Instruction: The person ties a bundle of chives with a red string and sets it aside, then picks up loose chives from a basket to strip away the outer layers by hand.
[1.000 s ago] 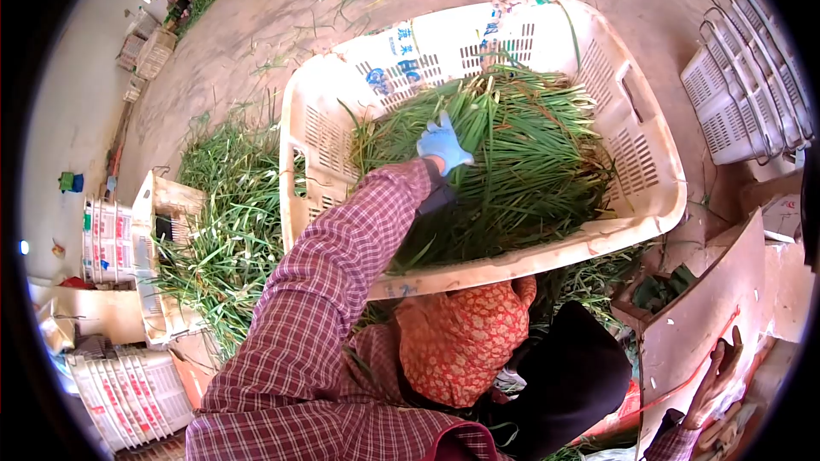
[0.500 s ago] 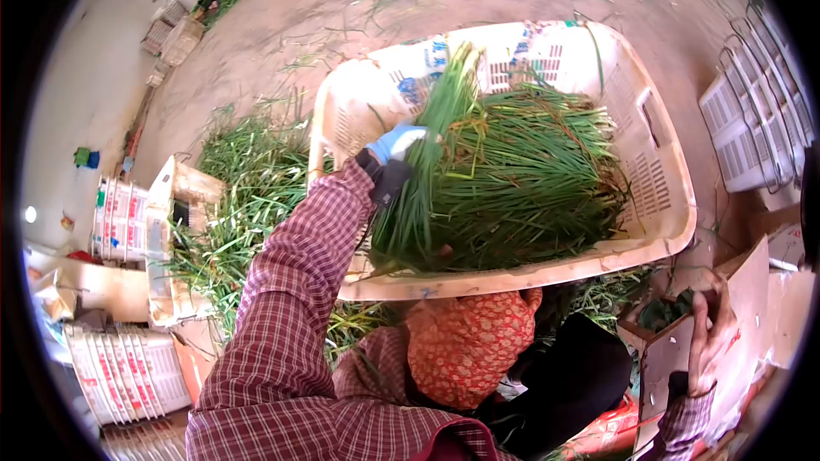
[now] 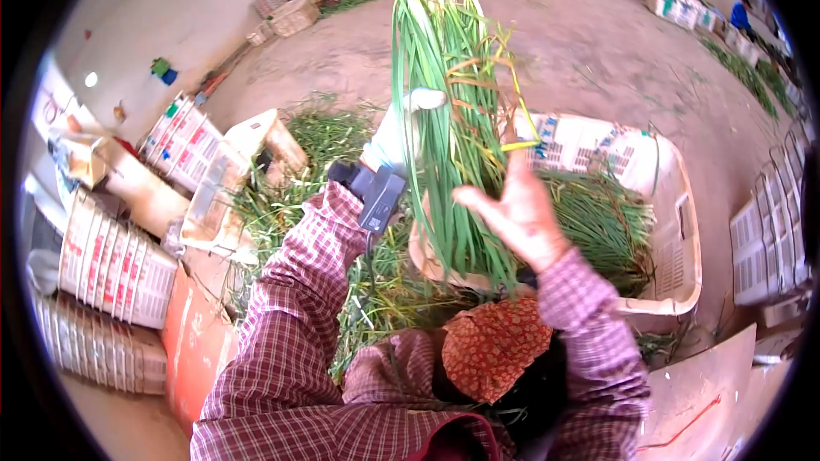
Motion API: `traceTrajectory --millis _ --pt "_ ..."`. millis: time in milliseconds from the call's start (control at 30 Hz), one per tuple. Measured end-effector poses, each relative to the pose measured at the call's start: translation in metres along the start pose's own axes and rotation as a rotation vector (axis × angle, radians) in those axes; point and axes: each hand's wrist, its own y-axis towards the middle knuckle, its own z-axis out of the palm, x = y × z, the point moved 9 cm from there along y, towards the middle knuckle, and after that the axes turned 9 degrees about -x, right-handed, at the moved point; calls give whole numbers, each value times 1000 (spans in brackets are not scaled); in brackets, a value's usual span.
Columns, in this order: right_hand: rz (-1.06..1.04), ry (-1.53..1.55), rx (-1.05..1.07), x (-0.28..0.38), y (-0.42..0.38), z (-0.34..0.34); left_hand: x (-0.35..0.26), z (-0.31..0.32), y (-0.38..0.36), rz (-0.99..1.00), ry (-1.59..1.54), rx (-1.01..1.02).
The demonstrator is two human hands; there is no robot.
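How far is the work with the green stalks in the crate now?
One bunch of green stalks is out of the crate, lifted high. The gloved left hand grips it; the bare right hand touches its side. Many stalks remain in the crate and on the floor.

one head-worn fisheye view, looking steeply down, close over the lap.

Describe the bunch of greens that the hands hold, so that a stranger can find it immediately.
Start at the large cream plastic crate holding loose greens. Above its left end, the gloved left hand and bare right hand lift the bunch of green stalks. Only it stands upright, raised; the others lie flat.
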Motion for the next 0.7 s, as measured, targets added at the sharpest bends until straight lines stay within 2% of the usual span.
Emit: traceTrajectory --millis 67,100,200,267,367,400,433,500,533,600,633,667,700 --pt "159 97 17 -2 -25 55 -29 0 -29 110 -53 -6" --pt "54 79 -38 4 -33 74 -30 -25 -32 90 -49 29" --pt "-63 -52 -192 35 -50 88 -31 -31 -81 118 54 151" --pt "-77 -92 -183 43 -58 103 -25 -40 -104 175 321 141" --pt "-71 -194 -134 54 -76 138 -18 -77 -127 63 316 -54" --pt "-60 -183 -109 56 -82 149 -17 -82 -133 4 302 -41" --pt "-136 -210 -116 68 -88 156 -16 -95 -139 -41 260 -31" --pt "-158 -237 58 76 -107 171 -10 -116 -153 -130 129 -62" --pt "-162 -260 159 83 -114 170 -15 -124 -162 -90 171 -83" --pt "-187 -233 398 95 -126 157 4 -166 -165 -192 55 -21" --pt "-242 -306 422 93 -132 148 2 -177 -173 -198 95 -69" --pt "-196 -67 592 94 -127 138 9 -212 -172 -195 150 -24" --pt "-133 78 645 101 -118 119 8 -219 -180 -188 154 -71"
